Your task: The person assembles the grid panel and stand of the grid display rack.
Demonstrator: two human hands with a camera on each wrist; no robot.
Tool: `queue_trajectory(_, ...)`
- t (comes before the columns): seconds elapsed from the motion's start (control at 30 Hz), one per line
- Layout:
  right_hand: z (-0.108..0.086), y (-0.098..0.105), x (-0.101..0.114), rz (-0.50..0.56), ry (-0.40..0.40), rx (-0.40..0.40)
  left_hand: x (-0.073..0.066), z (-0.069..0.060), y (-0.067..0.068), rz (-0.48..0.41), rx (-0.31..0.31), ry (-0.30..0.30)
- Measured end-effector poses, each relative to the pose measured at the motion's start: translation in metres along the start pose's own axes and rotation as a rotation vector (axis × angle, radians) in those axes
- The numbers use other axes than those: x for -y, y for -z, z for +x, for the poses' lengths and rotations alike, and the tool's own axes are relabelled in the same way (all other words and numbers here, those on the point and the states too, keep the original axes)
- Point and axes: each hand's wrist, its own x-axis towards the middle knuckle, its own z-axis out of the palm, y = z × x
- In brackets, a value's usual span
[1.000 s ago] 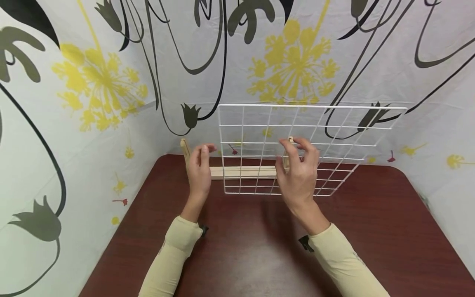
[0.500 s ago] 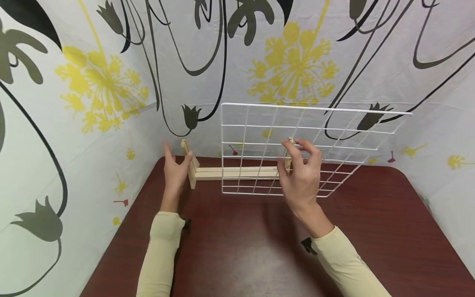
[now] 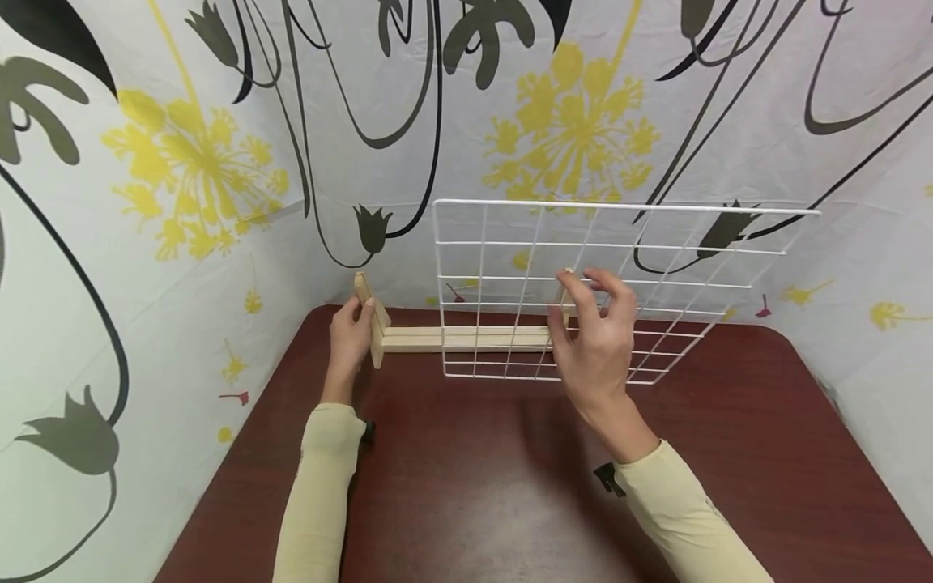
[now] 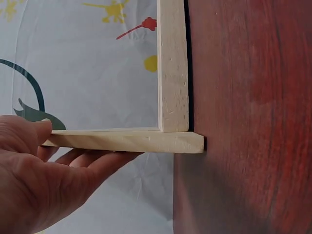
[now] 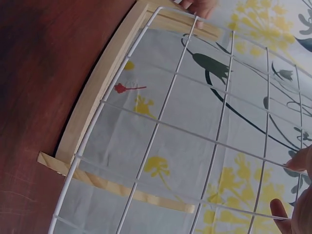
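A white wire grid panel (image 3: 496, 282) leans up off the table in the head view, held by my right hand (image 3: 598, 348) with its fingers at the wires. Behind it sits a pale wooden stand (image 3: 411, 339): a long low bar with a short upright at each end. My left hand (image 3: 350, 338) pinches the left upright (image 3: 373, 324), thumb on one face and fingers on the other (image 4: 126, 140). The right upright (image 5: 141, 193) shows through the grid in the right wrist view, apart from the right fingers (image 5: 301, 161).
The dark red-brown table (image 3: 466, 486) has rounded back corners. A white cloth (image 3: 233, 202) printed with yellow flowers and dark stems hangs along the back and both sides, close behind the stand.
My left hand has moved left from near the grid's left edge, opened beside the left upright, and now grips it. The grid has shifted slightly right with my right hand.
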Motion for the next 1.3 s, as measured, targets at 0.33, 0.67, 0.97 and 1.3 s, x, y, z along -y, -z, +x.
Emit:
queue_trajectory(0.33, 0.006, 0.005, -0.005, 0.021, -0.032, -0.022, 0.002, 0.010, -0.011, 0.054, -0.014, -0.049)
queue_trajectory(0.67, 0.020, 0.013, -0.013, 0.011, -0.033, -0.006, -0.002, 0.013, -0.028, 0.049, -0.022, -0.066)
queue_trajectory(0.97, 0.047, 0.028, -0.018, -0.004, -0.066, 0.008, -0.012, 0.006, -0.050, 0.069, -0.062, -0.057)
queue_trajectory(1.3, 0.076, 0.038, -0.019, 0.031, -0.073, 0.085, -0.021, 0.000, -0.079, 0.080, -0.086, -0.088)
